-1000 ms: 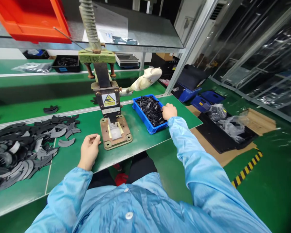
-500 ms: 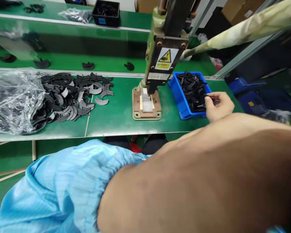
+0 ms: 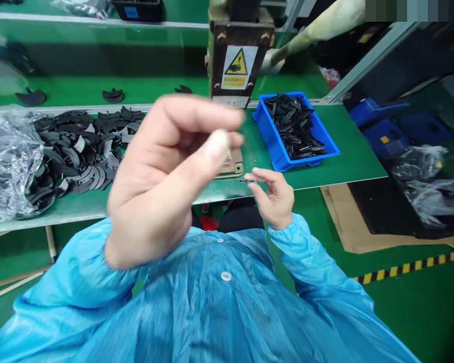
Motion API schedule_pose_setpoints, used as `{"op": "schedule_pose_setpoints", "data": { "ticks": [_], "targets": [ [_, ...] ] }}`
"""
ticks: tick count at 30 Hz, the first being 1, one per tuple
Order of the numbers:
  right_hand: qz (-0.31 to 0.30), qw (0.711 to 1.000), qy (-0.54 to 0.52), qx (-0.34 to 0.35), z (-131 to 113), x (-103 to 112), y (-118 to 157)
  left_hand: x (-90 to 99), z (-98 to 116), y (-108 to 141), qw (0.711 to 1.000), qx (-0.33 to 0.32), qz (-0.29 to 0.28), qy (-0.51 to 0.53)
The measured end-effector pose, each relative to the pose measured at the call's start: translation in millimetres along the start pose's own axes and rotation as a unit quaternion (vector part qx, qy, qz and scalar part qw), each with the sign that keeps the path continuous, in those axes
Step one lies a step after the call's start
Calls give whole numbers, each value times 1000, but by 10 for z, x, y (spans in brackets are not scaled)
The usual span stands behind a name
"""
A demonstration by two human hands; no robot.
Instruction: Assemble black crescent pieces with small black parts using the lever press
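Observation:
My left hand [image 3: 159, 176] is raised close to the camera, in front of the press [image 3: 236, 65], and is blurred. Its fingers are loosely curled, with a gap between thumb and forefinger and no object visible in them. Lower down, at the table's front edge, my right hand [image 3: 274, 194] pinches a small narrow black part [image 3: 247, 181] between thumb and fingertips, pointing left toward the press base [image 3: 234, 166]. Much of that base is hidden behind my left hand. Right of the press stands a blue bin [image 3: 276, 156] filled with similar black parts [image 3: 293, 126].
Dark curved pieces [image 3: 87, 146] lie heaped on the left of the green table, partly inside a clear plastic bag [image 3: 11, 161]. More curved pieces [image 3: 112, 95] sit on the strip behind. A padded bar [image 3: 321, 25] slants at upper right; flat cardboard [image 3: 348, 217] lies at right.
The left arm has swung up and left from across the view, leaving the blue bin. My right hand has come into sight with a black part. The camera view has shifted.

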State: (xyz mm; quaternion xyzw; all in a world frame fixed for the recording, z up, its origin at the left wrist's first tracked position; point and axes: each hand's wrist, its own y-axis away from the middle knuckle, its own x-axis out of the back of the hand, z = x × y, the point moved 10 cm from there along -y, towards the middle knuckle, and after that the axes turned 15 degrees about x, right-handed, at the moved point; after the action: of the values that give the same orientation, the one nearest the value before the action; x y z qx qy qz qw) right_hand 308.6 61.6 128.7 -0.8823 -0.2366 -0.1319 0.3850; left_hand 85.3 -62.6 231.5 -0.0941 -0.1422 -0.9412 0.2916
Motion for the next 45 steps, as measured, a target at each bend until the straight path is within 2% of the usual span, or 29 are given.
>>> {"op": "schedule_pose_setpoints", "data": {
  "ticks": [2,3,6,8,10,14,17,20,24,27,29,31,34,36,39,40,42,45],
  "targets": [
    [24,1000,-14,13,-67,-40,-1,-70,98,-89,990,-110,-21,88],
    [32,999,-19,18,-91,-58,-2,-119,31,-140,984,-140,-35,108],
    [28,999,-33,24,-131,-133,-2,-291,-431,-294,985,-139,-63,79],
    [17,999,-35,27,-148,-184,-2,-397,-676,-301,985,-142,-87,49],
    [4,999,-37,30,-162,-235,-3,-487,-785,-249,981,-156,-112,25],
    [-15,998,-43,44,-199,-313,-14,-579,-792,-161,975,-175,-139,7],
    [-28,996,-39,72,-238,-343,-26,-641,-871,-219,978,-119,-168,25],
    [-60,992,-17,111,-282,-389,-39,-747,-1055,-322,972,-5,-219,85],
    [-108,982,-6,155,-361,-477,-73,-994,-1242,-314,925,124,-322,157],
    [-121,976,6,183,-451,-477,-137,-1095,-1264,-293,905,144,-357,184],
    [-114,974,30,194,-475,-383,-218,-1080,-1252,-371,909,125,-344,201],
    [-79,976,58,196,-439,-162,-353,-984,-1240,-571,930,87,-291,206],
    [23,979,88,184,-320,386,-685,-750,-1214,-1025,970,10,-167,179],
    [90,974,90,188,-302,757,-992,-640,-1175,-1332,984,-40,-97,141],
    [159,950,32,268,-554,1143,-1511,-596,-1060,-1679,994,-108,-19,25],
    [160,938,-1,308,-700,1197,-1672,-616,-1007,-1749,991,-129,-2,-27],
    [159,924,-49,344,-931,1247,-1956,-704,-905,-1827,976,-172,10,-133],
    [107,926,-64,355,-1151,1112,-2210,-843,-805,-1840,944,-229,-1,-239]
  ]
}}
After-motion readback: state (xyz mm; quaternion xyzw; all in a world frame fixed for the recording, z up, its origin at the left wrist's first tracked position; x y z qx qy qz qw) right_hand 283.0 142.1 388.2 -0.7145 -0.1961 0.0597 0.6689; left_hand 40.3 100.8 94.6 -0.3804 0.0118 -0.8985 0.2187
